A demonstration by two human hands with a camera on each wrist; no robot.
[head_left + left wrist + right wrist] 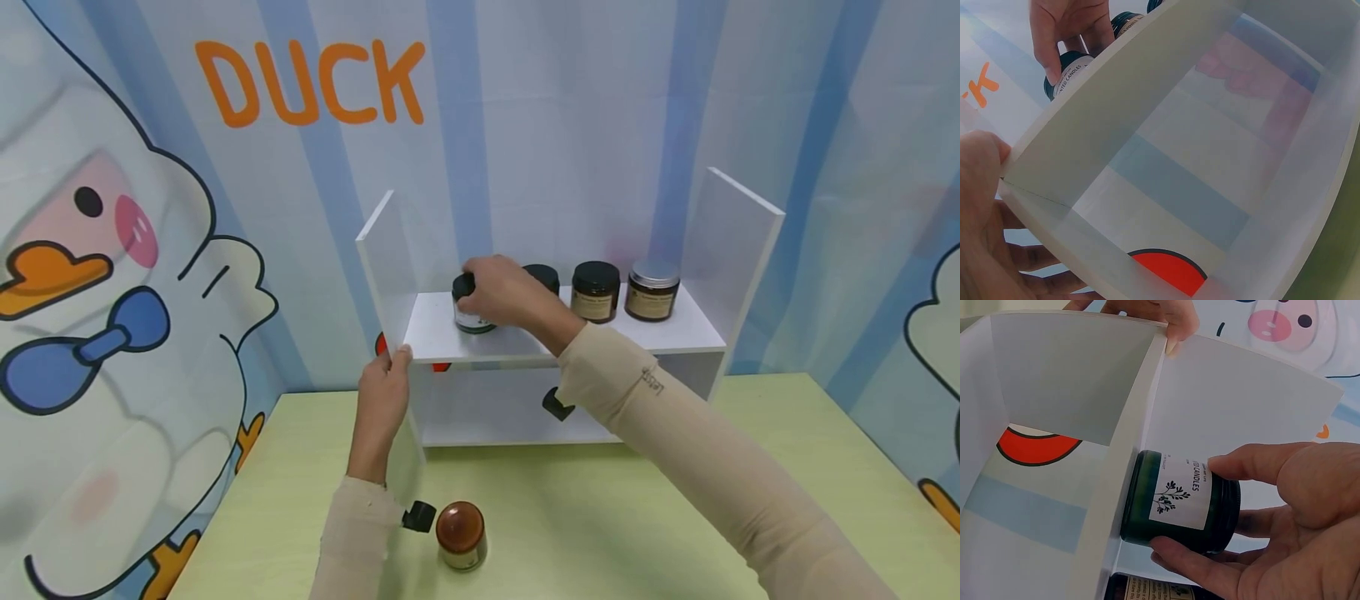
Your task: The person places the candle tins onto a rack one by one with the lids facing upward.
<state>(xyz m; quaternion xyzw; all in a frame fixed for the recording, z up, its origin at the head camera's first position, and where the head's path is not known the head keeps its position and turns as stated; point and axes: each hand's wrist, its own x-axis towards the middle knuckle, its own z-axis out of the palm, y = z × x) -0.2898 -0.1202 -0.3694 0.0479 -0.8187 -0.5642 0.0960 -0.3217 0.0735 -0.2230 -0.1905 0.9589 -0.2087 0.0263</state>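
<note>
My right hand (506, 292) holds a green scented candle jar (1175, 494) with a dark lid and a white label, fingers and thumb around its sides near the lid. The jar stands upright at the left end of the upper board of a white shelf unit (442, 346), its base right at the board. My left hand (381, 408) grips the unit's left side panel (388, 267) at the height of that board, thumb in front and fingers behind, as the left wrist view shows.
To the right on the upper board stand a partly hidden black-lidded jar (543, 275), another black-lidded jar (595, 292) and a silver-lidded jar (652, 292). An amber jar (461, 533) stands on the light green table (570, 517) near my left wrist. A duck-print curtain (570, 125) hangs behind.
</note>
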